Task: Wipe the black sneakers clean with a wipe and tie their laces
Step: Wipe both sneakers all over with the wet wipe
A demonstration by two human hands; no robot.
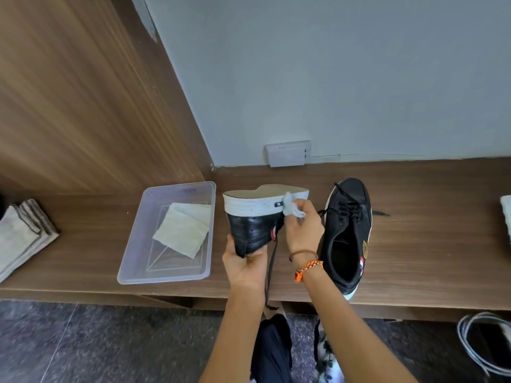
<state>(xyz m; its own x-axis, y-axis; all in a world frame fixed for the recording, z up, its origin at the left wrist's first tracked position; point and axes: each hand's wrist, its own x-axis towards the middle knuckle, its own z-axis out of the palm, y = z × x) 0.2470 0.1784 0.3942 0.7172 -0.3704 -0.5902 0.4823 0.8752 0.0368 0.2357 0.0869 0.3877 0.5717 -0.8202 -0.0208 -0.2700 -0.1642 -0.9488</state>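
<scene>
On the bench (414, 244) one sneaker (348, 230) lies flat overhanging the front edge, bare wood to its right, while the left hand (244, 268) grips the upturned shoe (254, 219) beside the tray (132, 261), the right hand (302, 230) pinching a wipe (291, 207) against its sole rim.

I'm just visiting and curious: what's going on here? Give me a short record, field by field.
activity: wiping a sneaker's white sole edge
left hand: grips the held sneaker, turned sole up
right hand: fingers pinch a crumpled wipe against the sole edge
other sneaker: lies on the wooden bench, laces loose
clear tray: holds flat spare wipes
folded cloths: far left of bench
</scene>
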